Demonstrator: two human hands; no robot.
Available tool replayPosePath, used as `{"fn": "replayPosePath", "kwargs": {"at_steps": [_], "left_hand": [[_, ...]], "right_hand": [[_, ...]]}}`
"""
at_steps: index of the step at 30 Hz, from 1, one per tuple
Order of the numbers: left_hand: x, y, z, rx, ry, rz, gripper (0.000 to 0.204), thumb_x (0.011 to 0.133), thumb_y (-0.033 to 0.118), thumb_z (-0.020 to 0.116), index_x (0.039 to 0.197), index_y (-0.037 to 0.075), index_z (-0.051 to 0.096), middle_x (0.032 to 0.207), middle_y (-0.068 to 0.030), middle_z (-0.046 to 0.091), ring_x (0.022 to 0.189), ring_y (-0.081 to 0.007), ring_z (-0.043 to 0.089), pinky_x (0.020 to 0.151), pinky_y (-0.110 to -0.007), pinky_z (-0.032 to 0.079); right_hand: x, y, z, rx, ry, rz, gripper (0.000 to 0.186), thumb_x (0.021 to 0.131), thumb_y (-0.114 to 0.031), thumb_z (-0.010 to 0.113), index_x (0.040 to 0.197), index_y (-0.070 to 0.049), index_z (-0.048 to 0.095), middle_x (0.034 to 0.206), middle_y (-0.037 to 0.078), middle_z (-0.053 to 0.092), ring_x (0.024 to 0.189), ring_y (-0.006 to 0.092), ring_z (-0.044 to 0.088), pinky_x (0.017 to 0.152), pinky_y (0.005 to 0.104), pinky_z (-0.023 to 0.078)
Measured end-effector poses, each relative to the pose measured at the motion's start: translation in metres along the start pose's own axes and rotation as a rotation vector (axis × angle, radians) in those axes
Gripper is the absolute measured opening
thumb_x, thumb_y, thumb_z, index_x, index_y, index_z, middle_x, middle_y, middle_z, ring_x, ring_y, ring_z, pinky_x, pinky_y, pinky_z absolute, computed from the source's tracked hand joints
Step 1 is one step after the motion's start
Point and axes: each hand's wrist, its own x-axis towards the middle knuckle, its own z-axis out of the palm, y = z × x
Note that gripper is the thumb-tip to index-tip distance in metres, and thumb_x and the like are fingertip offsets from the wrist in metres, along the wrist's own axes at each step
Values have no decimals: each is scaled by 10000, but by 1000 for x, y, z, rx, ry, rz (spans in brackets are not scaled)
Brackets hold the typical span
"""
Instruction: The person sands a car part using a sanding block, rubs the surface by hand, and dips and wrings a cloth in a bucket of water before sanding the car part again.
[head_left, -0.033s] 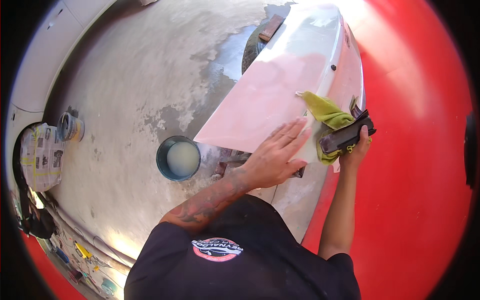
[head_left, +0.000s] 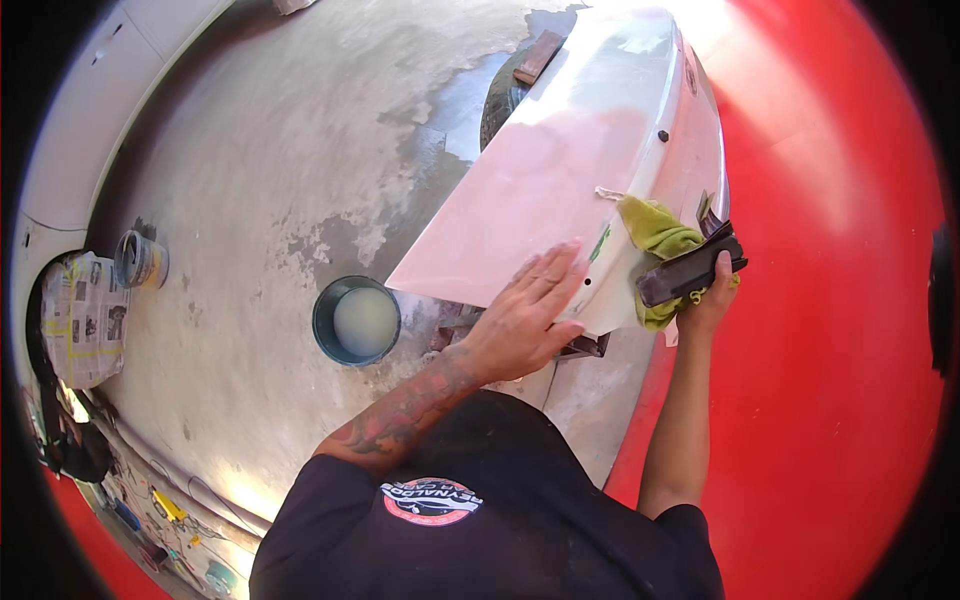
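A large white and pinkish car body panel (head_left: 540,195) stands before me, its near corner toward my left side. Flat on its near edge rests my left hand (head_left: 530,310), fingers stretched out and holding nothing. Beside its fingertips show a small green patch and a dark hole. My right hand (head_left: 710,300) grips a dark sanding block (head_left: 685,276) together with a lime-green cloth (head_left: 655,228) at the panel's right side. Part of the cloth hangs below the block, and some thin dark sheet sticks up behind it. The fingers under the block are hidden.
A dark bucket (head_left: 357,320) of cloudy water stands on the concrete floor left of the panel. A tyre (head_left: 497,110) and a brown block (head_left: 538,57) sit by its far side. Bright red surface (head_left: 820,350) fills the right. Far left are a smaller bucket (head_left: 140,260) and a newspaper-covered wheel (head_left: 85,318).
My left hand has slid a little to the left along the panel, uncovering the green patch and the dark hole. The right hand, with block and cloth, has hardly moved.
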Motion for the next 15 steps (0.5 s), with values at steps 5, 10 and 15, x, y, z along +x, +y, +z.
{"fn": "replayPosePath", "kwargs": {"at_steps": [5,10,15], "left_hand": [[-42,-35,-15,112,-207,-185,750,1065,496,378,1595,-14,233,1668,-255,178,1551,-419,166,1251,-514,135],[13,-61,-15,96,-278,-206,825,1032,516,410,1618,-1,146,1683,-246,119,1568,-401,99,1258,-509,83],[93,-91,-10,62,-309,-128,877,1003,513,444,1618,-12,104,1686,-252,87,1573,-397,65,1262,-506,67]], "right_hand": [[4,32,-5,-58,34,-71,409,1004,-337,593,1168,37,609,1015,84,659,880,175,655,793,324,537],[-2,37,-8,-78,65,-17,463,987,-354,610,1243,30,574,1095,94,642,943,179,644,831,331,534],[-6,35,7,-139,117,-79,502,977,-400,588,1200,50,594,1039,97,642,913,182,642,820,324,531]]}}
